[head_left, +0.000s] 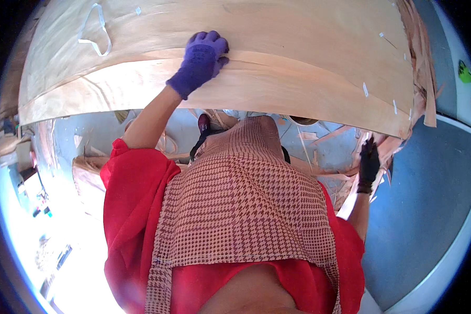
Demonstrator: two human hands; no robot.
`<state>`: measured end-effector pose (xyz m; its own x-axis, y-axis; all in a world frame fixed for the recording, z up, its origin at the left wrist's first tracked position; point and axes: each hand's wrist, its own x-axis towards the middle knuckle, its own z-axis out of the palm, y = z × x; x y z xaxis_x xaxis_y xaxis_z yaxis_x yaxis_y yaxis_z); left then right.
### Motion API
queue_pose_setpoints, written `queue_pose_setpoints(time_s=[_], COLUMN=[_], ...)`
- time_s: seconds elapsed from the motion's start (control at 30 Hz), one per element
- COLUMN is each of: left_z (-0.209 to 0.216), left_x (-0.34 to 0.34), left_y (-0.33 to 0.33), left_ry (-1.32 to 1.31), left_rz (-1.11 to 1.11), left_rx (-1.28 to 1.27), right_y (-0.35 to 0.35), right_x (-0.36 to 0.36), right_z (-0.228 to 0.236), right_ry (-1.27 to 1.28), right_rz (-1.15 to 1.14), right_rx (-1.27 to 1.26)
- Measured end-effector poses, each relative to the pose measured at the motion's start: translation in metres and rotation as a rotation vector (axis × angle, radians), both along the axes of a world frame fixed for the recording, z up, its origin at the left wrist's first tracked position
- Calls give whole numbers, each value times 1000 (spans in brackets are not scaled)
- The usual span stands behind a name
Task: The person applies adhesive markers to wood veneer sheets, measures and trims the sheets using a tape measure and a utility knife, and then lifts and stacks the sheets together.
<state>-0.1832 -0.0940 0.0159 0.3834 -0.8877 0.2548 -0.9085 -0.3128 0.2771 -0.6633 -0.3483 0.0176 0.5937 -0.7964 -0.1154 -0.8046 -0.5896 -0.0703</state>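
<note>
Left hand (201, 62) in purple glove pressed flat on top veneer sheet (277, 47) – no closed grip; right hand (369, 162) in black glove clutching sheet's right edge. Sheet atop stack (235, 91), not yet squared.

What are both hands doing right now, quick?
Left hand: purple glove, pressed flat on the top veneer sheet, fingers slightly curled, gripping nothing.
Right hand: dark glove, at the veneer scraps; grip cannot be told.

Left hand (201, 60) lies on veneer sheets (277, 47); right hand (369, 165) below their edge.
</note>
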Motion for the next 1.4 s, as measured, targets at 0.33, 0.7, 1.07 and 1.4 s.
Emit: queue_pose_setpoints(time_s=[0.33, 0.7, 1.07, 1.4], left_z=[-4, 0, -13, -7], left_x=[43, 23, 57, 34], left_y=[3, -4, 9, 5], left_ry=[502, -77, 258, -105], left_rz=[-106, -25, -107, -42], left_rx=[-222, 129, -195, 55], right_y=[169, 155, 148, 146], right_x=[-12, 74, 57, 76], right_z=[-9, -17, -52, -40], right_ry=[-105, -281, -491, -511], right_rz=[-95, -25, 126, -40], right_rx=[-123, 146, 297, 570])
